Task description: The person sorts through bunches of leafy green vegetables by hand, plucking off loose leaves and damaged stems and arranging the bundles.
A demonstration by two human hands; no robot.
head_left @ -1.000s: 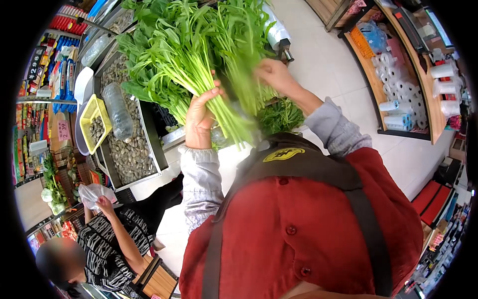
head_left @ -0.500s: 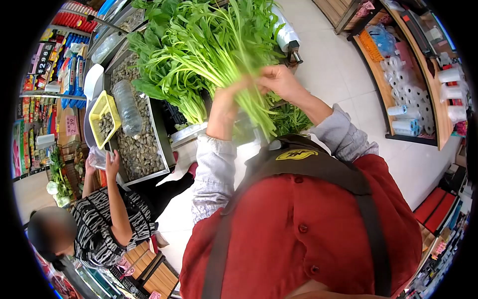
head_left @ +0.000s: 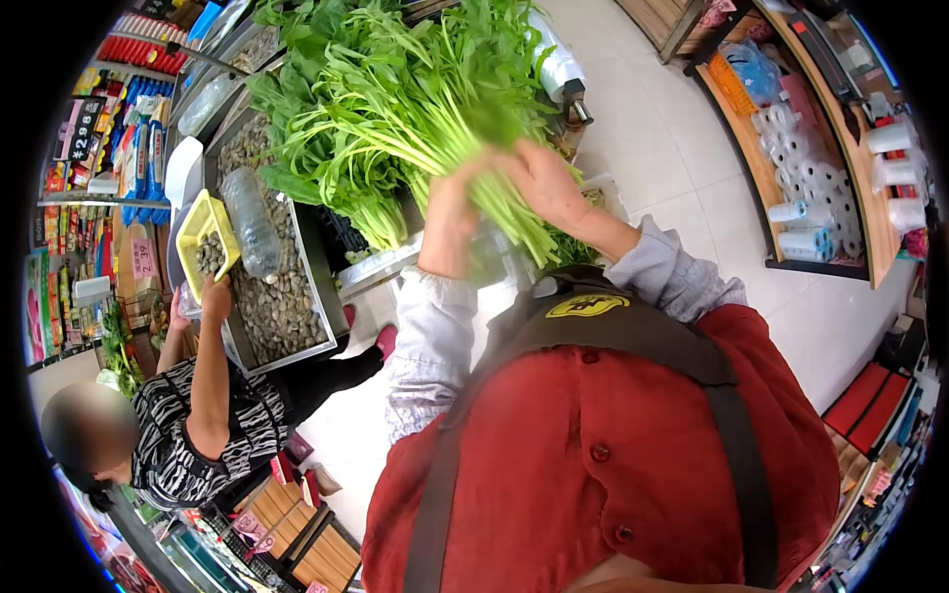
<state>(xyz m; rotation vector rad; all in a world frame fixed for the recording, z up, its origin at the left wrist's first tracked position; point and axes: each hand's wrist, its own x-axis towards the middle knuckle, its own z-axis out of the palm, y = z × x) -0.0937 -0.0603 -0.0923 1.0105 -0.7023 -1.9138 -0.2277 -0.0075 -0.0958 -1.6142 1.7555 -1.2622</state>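
The right hand [head_left: 550, 190], apart from the left hand [head_left: 450, 206] a second ago, now lies close beside it at the green stems [head_left: 521, 219]. Another person's hand [head_left: 215, 296], earlier below the yellow basket [head_left: 188, 235], now touches its lower edge.

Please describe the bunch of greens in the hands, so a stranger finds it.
From the red shirt, go up past the yellow badge. There, the left hand and right hand meet at a bunch of greens. Its pale stems run between these hands; no hand holds the leafy bunch to its left.
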